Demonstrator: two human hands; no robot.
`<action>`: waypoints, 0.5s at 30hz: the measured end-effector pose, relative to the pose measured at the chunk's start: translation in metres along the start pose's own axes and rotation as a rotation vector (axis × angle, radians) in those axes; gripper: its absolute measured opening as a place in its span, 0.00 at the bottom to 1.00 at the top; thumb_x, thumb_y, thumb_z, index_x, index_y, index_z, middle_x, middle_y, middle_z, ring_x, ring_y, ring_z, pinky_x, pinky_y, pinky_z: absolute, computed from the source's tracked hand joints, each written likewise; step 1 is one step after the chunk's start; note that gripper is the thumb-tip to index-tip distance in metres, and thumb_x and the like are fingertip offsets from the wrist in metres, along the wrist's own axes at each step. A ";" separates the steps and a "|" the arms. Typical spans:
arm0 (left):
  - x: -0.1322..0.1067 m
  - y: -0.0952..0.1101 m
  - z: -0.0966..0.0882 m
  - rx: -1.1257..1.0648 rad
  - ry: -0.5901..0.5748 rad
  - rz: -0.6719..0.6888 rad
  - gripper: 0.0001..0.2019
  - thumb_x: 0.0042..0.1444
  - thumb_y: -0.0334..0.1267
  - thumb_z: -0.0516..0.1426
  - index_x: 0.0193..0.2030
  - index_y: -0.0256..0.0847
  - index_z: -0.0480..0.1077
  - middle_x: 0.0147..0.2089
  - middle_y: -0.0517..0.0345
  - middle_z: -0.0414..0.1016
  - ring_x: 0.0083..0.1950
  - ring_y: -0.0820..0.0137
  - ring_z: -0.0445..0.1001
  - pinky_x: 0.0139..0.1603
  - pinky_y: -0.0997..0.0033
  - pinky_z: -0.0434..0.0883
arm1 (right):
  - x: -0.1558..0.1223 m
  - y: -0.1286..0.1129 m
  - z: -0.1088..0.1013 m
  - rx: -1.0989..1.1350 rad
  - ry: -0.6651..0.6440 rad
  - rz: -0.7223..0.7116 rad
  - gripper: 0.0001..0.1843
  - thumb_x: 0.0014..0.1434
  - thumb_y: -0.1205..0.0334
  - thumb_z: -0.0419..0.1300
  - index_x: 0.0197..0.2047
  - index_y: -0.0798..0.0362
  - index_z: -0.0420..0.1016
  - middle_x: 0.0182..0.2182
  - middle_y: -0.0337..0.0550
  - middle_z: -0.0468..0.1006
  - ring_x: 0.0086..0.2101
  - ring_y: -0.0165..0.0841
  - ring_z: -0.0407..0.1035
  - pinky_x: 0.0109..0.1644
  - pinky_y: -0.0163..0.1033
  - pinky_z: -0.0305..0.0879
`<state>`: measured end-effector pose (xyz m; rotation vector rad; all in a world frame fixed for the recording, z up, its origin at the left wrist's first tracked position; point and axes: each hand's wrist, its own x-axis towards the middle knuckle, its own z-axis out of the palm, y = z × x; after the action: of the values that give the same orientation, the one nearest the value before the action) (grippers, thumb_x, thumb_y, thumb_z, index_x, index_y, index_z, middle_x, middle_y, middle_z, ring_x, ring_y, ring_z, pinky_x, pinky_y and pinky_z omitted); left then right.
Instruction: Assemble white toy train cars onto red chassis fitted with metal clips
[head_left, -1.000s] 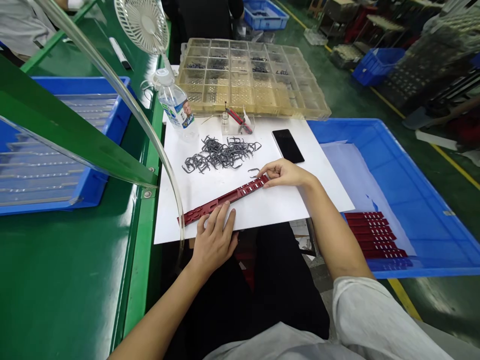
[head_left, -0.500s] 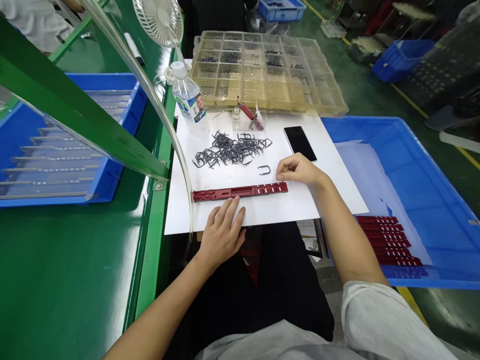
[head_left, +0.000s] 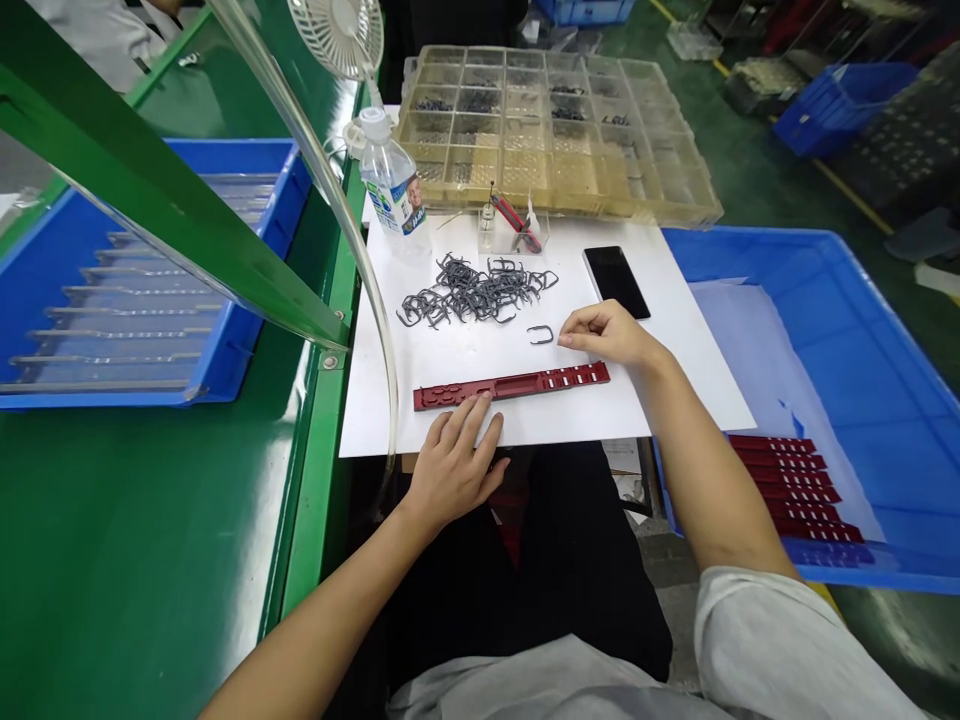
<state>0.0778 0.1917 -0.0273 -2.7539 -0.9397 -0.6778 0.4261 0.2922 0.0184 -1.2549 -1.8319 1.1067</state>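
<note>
A long red plastic strip point(head_left: 511, 385) lies flat on a white board point(head_left: 675, 390). My left hand point(head_left: 454, 462) rests open at the board's near edge, fingertips touching the strip's left part. My right hand point(head_left: 606, 333) sits just above the strip's right end, fingers curled loosely, fingertips close to a single grey U-shaped clip point(head_left: 540, 334) without holding it. A pile of grey clips point(head_left: 471, 289) lies farther back on the board.
A black phone point(head_left: 616, 281), a water bottle point(head_left: 392, 186) and a small clear tool holder point(head_left: 514, 227) stand on the board. Behind is a compartment tray point(head_left: 555, 130). A blue bin point(head_left: 840, 330) at right holds stacked red strips point(head_left: 787, 472). Another blue bin point(head_left: 45, 250) sits left.
The red strip went from slanted to lying level on the board. My right hand let go of its end and moved up toward the single clip. My left hand stayed at the near edge.
</note>
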 end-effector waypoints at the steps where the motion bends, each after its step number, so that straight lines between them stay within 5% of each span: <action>1: 0.000 0.002 0.000 0.012 0.019 -0.025 0.24 0.74 0.48 0.60 0.69 0.36 0.75 0.75 0.29 0.76 0.74 0.41 0.74 0.68 0.48 0.65 | 0.000 0.000 0.000 -0.002 -0.005 -0.001 0.33 0.60 0.29 0.75 0.33 0.55 0.82 0.17 0.29 0.59 0.21 0.24 0.50 0.27 0.38 0.45; 15: -0.002 0.004 0.002 0.049 0.051 -0.206 0.35 0.74 0.53 0.60 0.78 0.30 0.66 0.69 0.23 0.77 0.69 0.36 0.75 0.69 0.43 0.60 | 0.002 0.009 -0.001 -0.002 -0.027 0.014 0.31 0.61 0.32 0.76 0.35 0.56 0.84 0.18 0.29 0.60 0.22 0.24 0.51 0.27 0.37 0.47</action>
<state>0.0798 0.1885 -0.0299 -2.6075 -1.2227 -0.7417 0.4300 0.2962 0.0113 -1.2613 -1.8468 1.1347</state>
